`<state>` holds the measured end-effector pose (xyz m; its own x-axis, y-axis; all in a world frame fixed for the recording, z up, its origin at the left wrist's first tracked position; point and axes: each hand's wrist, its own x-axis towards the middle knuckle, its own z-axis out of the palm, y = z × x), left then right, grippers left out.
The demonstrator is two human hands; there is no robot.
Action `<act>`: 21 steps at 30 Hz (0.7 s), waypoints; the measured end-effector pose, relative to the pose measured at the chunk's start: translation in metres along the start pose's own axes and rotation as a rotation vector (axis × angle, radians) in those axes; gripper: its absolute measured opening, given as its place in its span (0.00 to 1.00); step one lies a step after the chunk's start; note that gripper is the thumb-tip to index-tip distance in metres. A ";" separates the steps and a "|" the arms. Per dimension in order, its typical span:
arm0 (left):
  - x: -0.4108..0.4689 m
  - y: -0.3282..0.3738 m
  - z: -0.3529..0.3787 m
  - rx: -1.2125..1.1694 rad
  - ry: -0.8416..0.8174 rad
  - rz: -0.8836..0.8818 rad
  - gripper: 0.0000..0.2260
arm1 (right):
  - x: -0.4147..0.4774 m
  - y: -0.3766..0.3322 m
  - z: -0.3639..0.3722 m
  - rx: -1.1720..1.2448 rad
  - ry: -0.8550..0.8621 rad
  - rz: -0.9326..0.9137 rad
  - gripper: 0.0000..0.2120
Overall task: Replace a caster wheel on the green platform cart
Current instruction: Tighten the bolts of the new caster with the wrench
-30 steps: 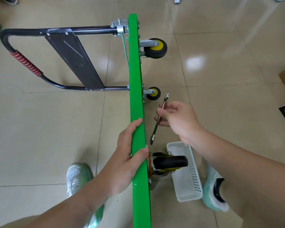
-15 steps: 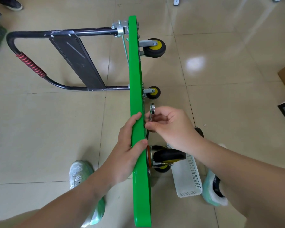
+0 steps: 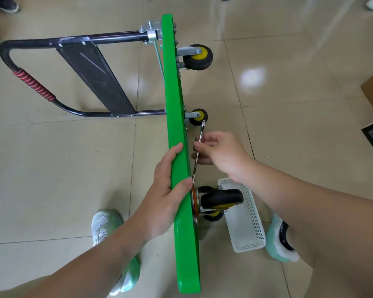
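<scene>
Green platform cart [image 3: 177,104] stands on edge. My left hand [image 3: 168,190] grips its upper edge; my right hand [image 3: 221,154] pinches a slim silver wrench [image 3: 201,134], tip at the mounted black-and-yellow caster wheel [image 3: 222,197]. Judged: bolts in work, swap unfinished.

White basket [image 3: 250,222] close beside near caster [image 3: 222,197]

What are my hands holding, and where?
The left hand grips the green cart by its upturned edge. The right hand pinches the wrench at the middle of its shaft.
</scene>
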<state>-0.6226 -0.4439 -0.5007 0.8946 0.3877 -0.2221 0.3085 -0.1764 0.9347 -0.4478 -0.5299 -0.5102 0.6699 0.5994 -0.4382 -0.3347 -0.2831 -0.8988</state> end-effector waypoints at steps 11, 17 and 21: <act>0.001 -0.003 -0.004 -0.009 -0.046 -0.007 0.31 | 0.012 -0.011 -0.005 0.018 0.079 0.051 0.03; 0.001 -0.004 -0.003 -0.012 -0.034 -0.007 0.31 | -0.020 -0.028 -0.010 0.036 0.023 -0.196 0.08; 0.000 -0.002 -0.001 -0.012 -0.015 0.000 0.31 | -0.041 -0.020 -0.008 -0.037 -0.060 -0.267 0.12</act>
<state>-0.6239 -0.4427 -0.5027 0.8993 0.3741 -0.2266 0.3050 -0.1653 0.9379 -0.4631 -0.5545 -0.4741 0.6901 0.6997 -0.1850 -0.1265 -0.1351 -0.9827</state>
